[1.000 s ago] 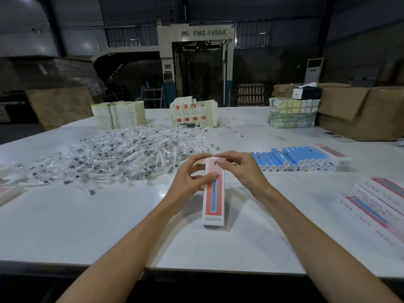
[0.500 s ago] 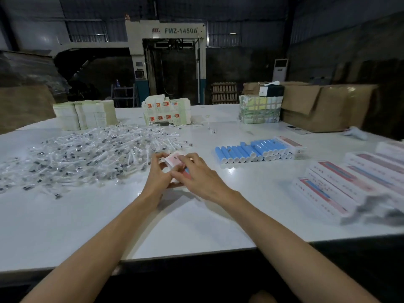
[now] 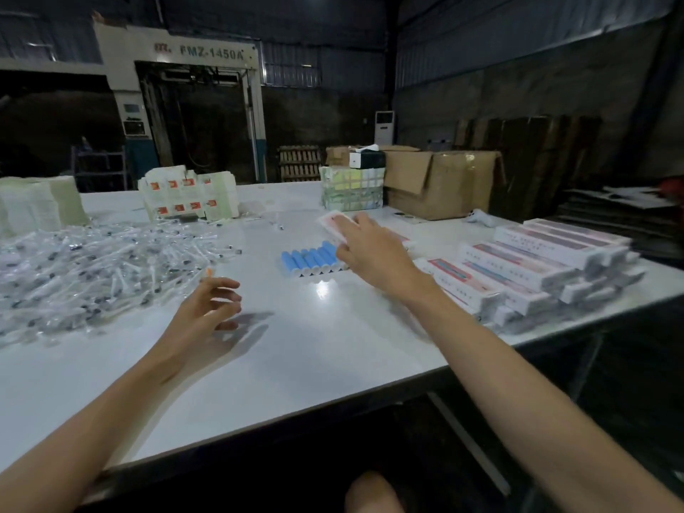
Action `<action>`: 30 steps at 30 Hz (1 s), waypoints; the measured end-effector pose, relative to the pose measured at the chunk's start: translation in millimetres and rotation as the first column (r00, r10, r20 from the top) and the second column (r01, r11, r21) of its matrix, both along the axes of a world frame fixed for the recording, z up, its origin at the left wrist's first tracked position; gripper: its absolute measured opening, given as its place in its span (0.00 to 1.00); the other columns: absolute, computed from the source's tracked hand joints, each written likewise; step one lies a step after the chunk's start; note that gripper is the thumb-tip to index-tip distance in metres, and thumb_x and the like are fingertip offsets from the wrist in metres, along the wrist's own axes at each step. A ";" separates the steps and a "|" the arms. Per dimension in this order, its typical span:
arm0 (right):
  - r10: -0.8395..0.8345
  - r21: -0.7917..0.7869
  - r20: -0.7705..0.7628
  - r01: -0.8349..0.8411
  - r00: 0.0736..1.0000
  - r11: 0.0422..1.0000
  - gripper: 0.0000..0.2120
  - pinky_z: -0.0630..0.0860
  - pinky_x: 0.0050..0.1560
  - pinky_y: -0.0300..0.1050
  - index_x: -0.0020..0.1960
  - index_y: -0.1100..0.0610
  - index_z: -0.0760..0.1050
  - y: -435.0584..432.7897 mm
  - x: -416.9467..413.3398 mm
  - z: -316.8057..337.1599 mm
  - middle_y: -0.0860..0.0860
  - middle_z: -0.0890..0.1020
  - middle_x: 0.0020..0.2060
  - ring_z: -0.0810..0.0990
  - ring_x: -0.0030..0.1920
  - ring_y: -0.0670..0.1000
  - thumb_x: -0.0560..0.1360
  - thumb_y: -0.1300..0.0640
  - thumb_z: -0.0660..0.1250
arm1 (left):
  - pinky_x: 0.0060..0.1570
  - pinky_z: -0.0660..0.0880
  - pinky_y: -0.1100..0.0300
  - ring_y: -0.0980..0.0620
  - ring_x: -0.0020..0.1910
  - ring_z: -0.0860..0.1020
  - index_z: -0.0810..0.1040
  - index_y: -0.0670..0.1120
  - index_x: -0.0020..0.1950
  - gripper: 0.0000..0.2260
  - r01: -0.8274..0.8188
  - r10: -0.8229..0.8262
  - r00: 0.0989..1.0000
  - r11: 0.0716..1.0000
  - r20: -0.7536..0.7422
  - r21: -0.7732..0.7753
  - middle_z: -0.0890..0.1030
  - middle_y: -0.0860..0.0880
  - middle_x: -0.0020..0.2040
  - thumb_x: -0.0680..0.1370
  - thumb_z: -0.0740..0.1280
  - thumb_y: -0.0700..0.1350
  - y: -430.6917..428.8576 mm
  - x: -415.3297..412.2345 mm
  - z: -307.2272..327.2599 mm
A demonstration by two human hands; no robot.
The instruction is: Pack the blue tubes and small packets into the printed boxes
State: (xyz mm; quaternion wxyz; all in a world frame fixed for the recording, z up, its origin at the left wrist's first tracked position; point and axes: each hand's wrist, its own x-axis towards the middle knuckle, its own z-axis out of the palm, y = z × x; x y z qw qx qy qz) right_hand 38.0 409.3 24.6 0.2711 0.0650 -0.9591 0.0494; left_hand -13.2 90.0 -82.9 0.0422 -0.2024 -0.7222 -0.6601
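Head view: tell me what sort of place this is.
Probably a factory packing floor: a big machine marked FMZ-1450A at the back, cardboard cartons on the white table, stacked printed boxes beside a row of blue tubes.

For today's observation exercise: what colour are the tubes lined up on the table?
The tubes are blue with white ends, clearest in the head view.
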 end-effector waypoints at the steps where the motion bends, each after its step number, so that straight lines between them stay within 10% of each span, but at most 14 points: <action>1: -0.041 0.017 -0.005 0.041 0.999 0.999 0.24 0.68 0.48 0.51 0.77 0.52 0.64 23.7 1.1 10.5 0.58 0.73 0.61 0.74 0.60 0.60 0.82 0.55 0.59 | 0.61 0.81 0.33 0.44 0.55 0.83 0.80 0.48 0.64 0.17 -0.002 0.001 1.000 1.000 -0.022 -0.025 0.82 0.40 0.58 0.76 0.75 0.47 -0.1 -0.8 -0.6; 17: -0.504 0.274 0.188 0.448 0.843 0.851 0.21 0.70 0.64 0.60 0.72 0.51 0.74 234.7 45.9 19.5 0.57 0.77 0.66 0.72 0.65 0.61 0.82 0.45 0.60 | 0.54 0.83 0.47 0.53 0.57 0.84 0.85 0.56 0.57 0.13 -0.015 -0.018 0.990 0.973 -0.142 -0.229 0.85 0.50 0.53 0.84 0.69 0.38 -3.9 -8.2 -6.5; 22: -0.493 0.228 0.249 0.445 0.833 0.866 0.25 0.65 0.73 0.63 0.80 0.49 0.65 243.2 47.7 8.0 0.55 0.68 0.79 0.68 0.74 0.61 0.84 0.49 0.57 | 0.52 0.85 0.49 0.54 0.59 0.84 0.84 0.55 0.61 0.11 -0.029 -0.016 0.987 0.964 -0.162 -0.266 0.85 0.52 0.55 0.85 0.69 0.39 -9.1 -15.2 -11.0; 30: -0.230 0.079 -0.090 0.237 0.969 0.968 0.14 0.75 0.58 0.54 0.66 0.54 0.77 148.0 16.4 6.5 0.54 0.79 0.62 0.77 0.60 0.55 0.82 0.54 0.62 | 0.47 0.84 0.57 0.52 0.55 0.84 0.83 0.53 0.64 0.10 -0.031 -0.007 0.991 0.959 -0.131 -0.283 0.84 0.51 0.56 0.85 0.70 0.42 -10.8 -19.2 -15.7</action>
